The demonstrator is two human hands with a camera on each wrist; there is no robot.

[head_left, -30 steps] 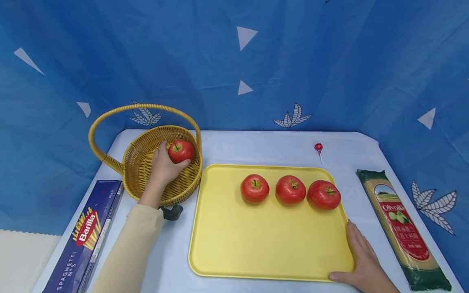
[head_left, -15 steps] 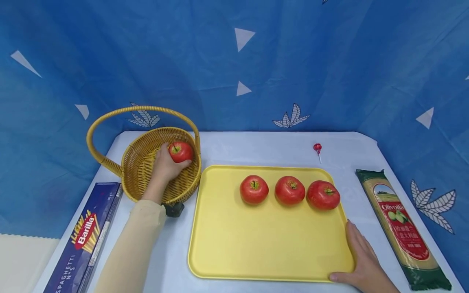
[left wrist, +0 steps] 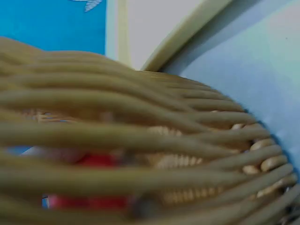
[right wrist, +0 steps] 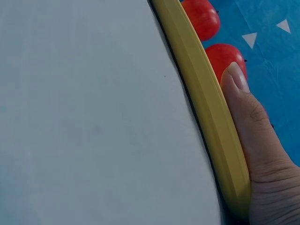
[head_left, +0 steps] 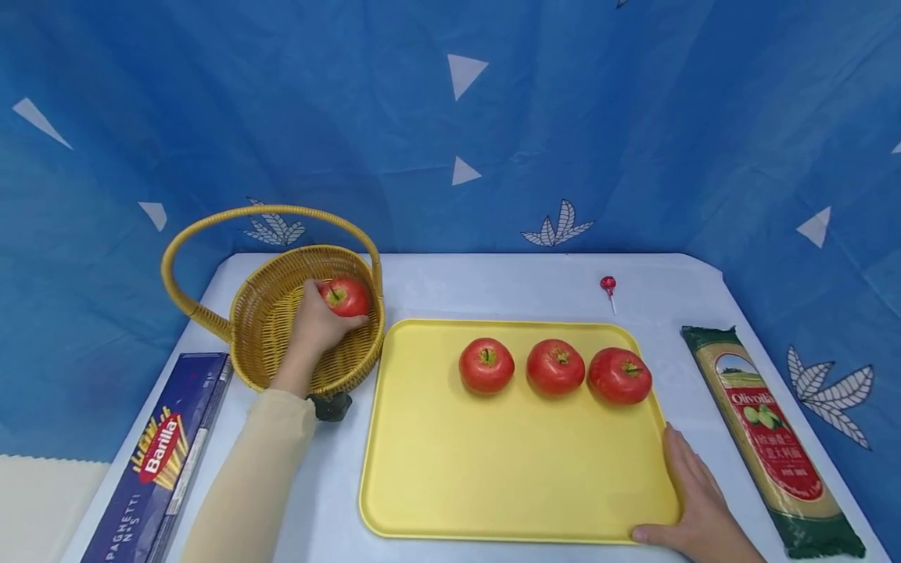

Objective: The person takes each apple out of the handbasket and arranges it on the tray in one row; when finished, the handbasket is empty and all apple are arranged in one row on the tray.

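Note:
In the head view my left hand (head_left: 319, 317) reaches into the yellow wicker basket (head_left: 256, 313) at the left. It grips a red apple (head_left: 346, 297), thumb along the near side and fingers on the left and far side. Basket weave (left wrist: 93, 136) fills most of the left wrist view, and red shows through its gaps. My right hand (head_left: 697, 496) rests at the near right corner of a yellow tray (head_left: 521, 469). Its thumb lies along the front rim and its fingers along the right side. Three red apples (head_left: 486, 365) stand in a row on the tray's far half.
A blue spaghetti box (head_left: 158, 461) lies left of the basket. At the right edge lies a green-ended pasta packet (head_left: 770, 438). A red lollipop (head_left: 608, 287) is behind the tray. Patterned blue cloth (head_left: 394, 117) hangs behind the white table (head_left: 493, 281).
The left hand's fingers have moved in closer around the apple, and their tips are less visible. The right hand stays at the tray corner. The head view shifts slightly.

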